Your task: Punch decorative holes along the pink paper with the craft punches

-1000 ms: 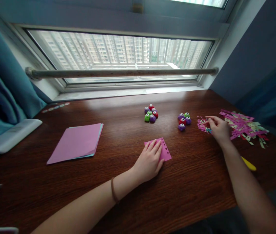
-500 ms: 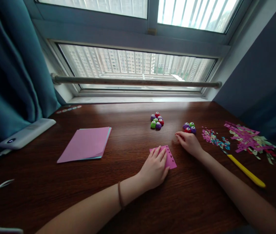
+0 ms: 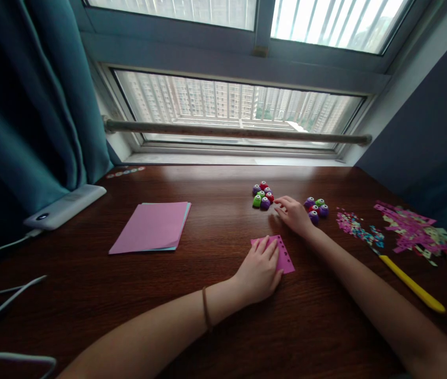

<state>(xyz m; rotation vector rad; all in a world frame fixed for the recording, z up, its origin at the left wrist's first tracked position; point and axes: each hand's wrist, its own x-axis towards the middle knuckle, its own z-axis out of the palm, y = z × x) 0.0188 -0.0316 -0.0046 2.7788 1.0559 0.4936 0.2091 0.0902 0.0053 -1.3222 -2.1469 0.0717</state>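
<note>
My left hand (image 3: 261, 269) lies flat on a small pink paper square (image 3: 285, 254) with punched holes along its right edge, pressing it to the wooden table (image 3: 215, 310). My right hand (image 3: 293, 213) rests between two clusters of little round paper punches, its fingertips close to the left cluster (image 3: 263, 196) of purple, red and green ones. The right cluster (image 3: 316, 207) sits just beyond its knuckles. The fingers are loosely spread and hold nothing.
A stack of pink and blue paper sheets (image 3: 153, 225) lies to the left. Punched confetti (image 3: 355, 226) and cut paper strips (image 3: 418, 234) lie at the right, with a yellow tool (image 3: 413, 284) near the edge. A white power bank (image 3: 65, 206) and cables (image 3: 6, 305) sit far left.
My right hand moved left from the confetti pile, past the right punch cluster, up to the left cluster. My left hand stayed on the pink square. The view shifted left.
</note>
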